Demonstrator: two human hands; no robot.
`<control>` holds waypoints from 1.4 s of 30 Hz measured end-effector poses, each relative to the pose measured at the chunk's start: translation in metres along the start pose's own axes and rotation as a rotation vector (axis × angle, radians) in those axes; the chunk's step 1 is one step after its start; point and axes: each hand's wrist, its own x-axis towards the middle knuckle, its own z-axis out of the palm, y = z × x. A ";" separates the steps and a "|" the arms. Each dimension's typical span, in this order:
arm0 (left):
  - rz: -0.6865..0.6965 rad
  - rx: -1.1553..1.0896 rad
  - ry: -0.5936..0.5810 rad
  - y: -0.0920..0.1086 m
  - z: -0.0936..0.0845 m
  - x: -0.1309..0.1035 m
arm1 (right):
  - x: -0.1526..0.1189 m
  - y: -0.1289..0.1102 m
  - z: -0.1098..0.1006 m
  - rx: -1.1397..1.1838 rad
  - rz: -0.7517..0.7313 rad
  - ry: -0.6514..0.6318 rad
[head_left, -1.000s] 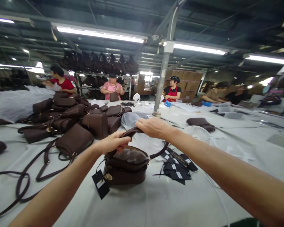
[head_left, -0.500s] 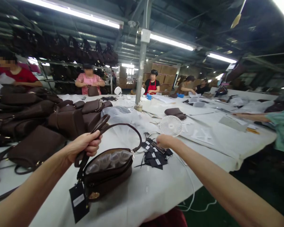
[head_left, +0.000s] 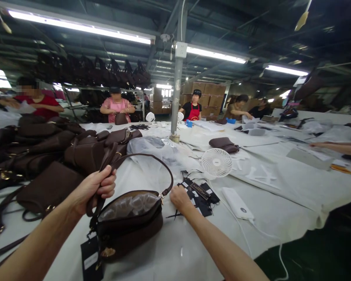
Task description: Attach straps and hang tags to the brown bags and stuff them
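Note:
My left hand is closed around the dark brown strap of a handbag. The bag leans on the table, unzipped along its top, with clear plastic padding showing inside. From its left end hangs a black tag with a white label. Close to the bag's right end, beside the strap's metal ring, my right hand is closed. Its fingers curl away from view, and I cannot make out what they hold. Just right of it lies a pile of black hang tags with cords.
Brown handbags are heaped on the left. Behind the tags stands a white fan, near a white power bank with a cable. A brown pouch lies farther back. A post rises from the table; several people work around it.
My right hand has moved left from the tag pile to near the bag's right end. My left hand, still on the strap, has shifted slightly left. The power bank has come into view.

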 end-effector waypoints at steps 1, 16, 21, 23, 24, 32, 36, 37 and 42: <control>0.017 0.011 -0.016 -0.001 -0.002 0.000 | 0.002 0.000 0.003 0.009 0.009 0.018; 0.032 -0.009 -0.063 0.003 -0.002 -0.004 | -0.024 0.049 0.000 0.331 0.037 0.204; 0.050 0.035 -0.080 0.007 -0.002 -0.010 | -0.026 0.028 0.008 0.309 -0.051 0.055; 0.049 0.048 -0.082 0.007 -0.001 -0.011 | -0.022 0.021 0.015 0.302 -0.027 0.007; 0.049 0.053 -0.084 0.007 0.000 -0.012 | -0.020 0.019 0.017 0.306 -0.006 -0.002; 0.040 0.107 -0.087 0.005 0.005 -0.013 | -0.025 0.027 -0.006 0.620 0.089 0.153; 0.032 0.128 -0.092 0.003 0.009 -0.011 | -0.042 0.032 -0.042 0.843 0.084 0.196; 0.034 0.134 -0.096 0.003 0.010 -0.011 | -0.047 0.030 -0.053 0.952 0.093 0.183; 0.050 0.175 -0.129 -0.001 0.014 -0.012 | -0.070 -0.001 -0.111 1.461 0.208 0.037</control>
